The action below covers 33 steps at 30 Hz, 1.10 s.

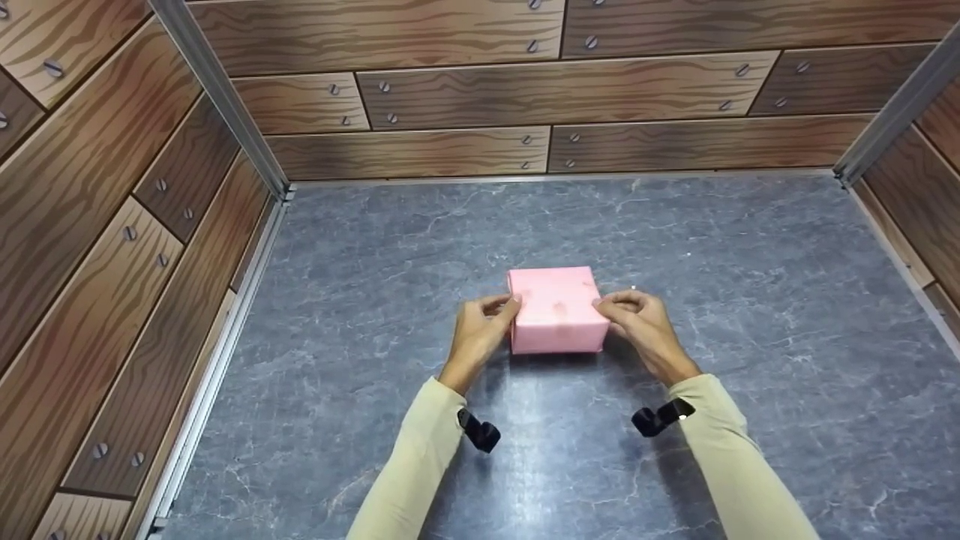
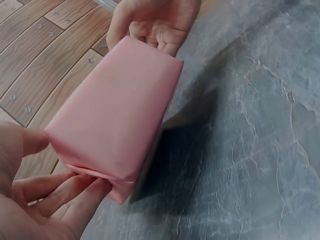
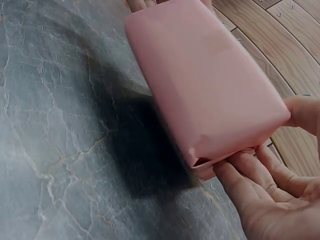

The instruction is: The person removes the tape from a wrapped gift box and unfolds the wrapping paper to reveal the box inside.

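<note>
A box wrapped in pink paper is held between both hands, its dark shadow falling on the surface below it in the wrist views. My left hand grips its left end, thumb at the top edge and fingers against the folded end paper. On the opposite end, my right hand holds it the same way, with the thumb at the upper corner. A paper fold gapes slightly beside the right fingers. Small tape-like patches show on the wrapping.
Under the hands spreads a grey marbled surface. Wood-plank-patterned walls enclose it at the back, left and right, with metal posts at the corners. Each sleeved wrist carries a small black camera.
</note>
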Tool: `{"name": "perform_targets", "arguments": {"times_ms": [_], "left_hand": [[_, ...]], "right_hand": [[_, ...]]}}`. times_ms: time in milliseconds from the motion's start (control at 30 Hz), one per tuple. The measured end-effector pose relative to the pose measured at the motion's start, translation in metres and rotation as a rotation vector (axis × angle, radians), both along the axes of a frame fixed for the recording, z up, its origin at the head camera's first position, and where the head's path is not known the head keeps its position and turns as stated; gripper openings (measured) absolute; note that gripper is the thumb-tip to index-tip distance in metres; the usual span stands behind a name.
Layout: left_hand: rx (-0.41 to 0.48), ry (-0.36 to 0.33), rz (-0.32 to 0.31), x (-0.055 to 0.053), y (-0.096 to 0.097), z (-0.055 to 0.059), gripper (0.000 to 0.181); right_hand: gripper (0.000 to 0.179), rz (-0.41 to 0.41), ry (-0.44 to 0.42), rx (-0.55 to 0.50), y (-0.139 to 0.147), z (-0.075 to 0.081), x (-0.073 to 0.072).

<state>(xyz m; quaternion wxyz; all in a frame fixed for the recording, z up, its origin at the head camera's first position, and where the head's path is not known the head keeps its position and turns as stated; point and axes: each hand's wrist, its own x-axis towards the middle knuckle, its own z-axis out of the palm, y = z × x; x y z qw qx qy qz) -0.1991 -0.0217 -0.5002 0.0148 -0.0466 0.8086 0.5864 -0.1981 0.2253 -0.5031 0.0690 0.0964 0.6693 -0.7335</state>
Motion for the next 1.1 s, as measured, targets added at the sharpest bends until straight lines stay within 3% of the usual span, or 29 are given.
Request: {"name": "perform_targets", "arguments": {"times_ms": [267, 700, 867, 1000, 1100], "left_hand": [[-0.063, 0.035, -0.039, 0.001, -0.001, -0.005, 0.033], [0.027, -0.047, -0.075, 0.007, 0.0, -0.011, 0.031], [0.071, -0.083, -0.103, 0.008, 0.0, -0.012, 0.032], [0.078, -0.093, -0.125, 0.006, -0.002, -0.013, 0.033], [0.018, -0.066, -0.141, 0.005, -0.003, -0.012, 0.034]], "right_hand": [[0.046, 0.056, -0.024, 0.038, 0.003, -0.008, 0.001], [0.053, 0.087, 0.016, 0.143, 0.006, -0.016, 0.008], [0.052, 0.083, 0.006, 0.137, 0.008, -0.016, 0.01], [0.052, 0.088, -0.011, 0.106, 0.008, -0.016, 0.009], [0.053, 0.106, -0.01, 0.132, 0.009, -0.014, 0.008]]}}
